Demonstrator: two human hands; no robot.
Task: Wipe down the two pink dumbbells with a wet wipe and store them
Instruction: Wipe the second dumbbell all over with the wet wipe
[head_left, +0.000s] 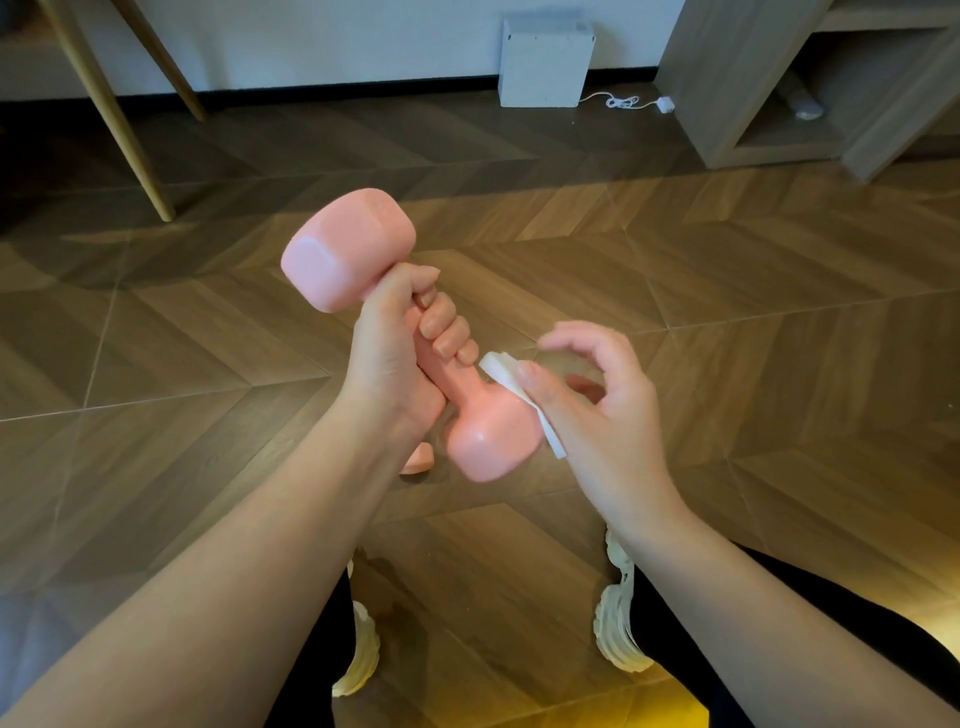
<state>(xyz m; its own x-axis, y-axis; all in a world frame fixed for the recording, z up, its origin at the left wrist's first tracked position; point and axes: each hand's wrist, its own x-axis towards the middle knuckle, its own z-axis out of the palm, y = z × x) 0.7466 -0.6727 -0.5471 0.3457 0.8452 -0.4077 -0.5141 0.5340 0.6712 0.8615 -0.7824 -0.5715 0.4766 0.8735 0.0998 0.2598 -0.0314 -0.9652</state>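
Observation:
My left hand (400, 353) grips the handle of a pink dumbbell (348, 249), held tilted above the floor, one head up at the left and the other low at the right. My right hand (592, 400) holds a folded white wet wipe (511, 384) under its thumb against the lower head. A small part of the second pink dumbbell (418, 460) shows on the floor behind my left wrist; the rest is hidden.
Wooden herringbone floor (727, 312) all around. Two slanted wooden furniture legs (114, 114) stand at the far left. A white box (545, 62) with a cable sits against the wall, a wooden shelf unit (810, 93) at the far right. My pale shoes (618, 618) are below.

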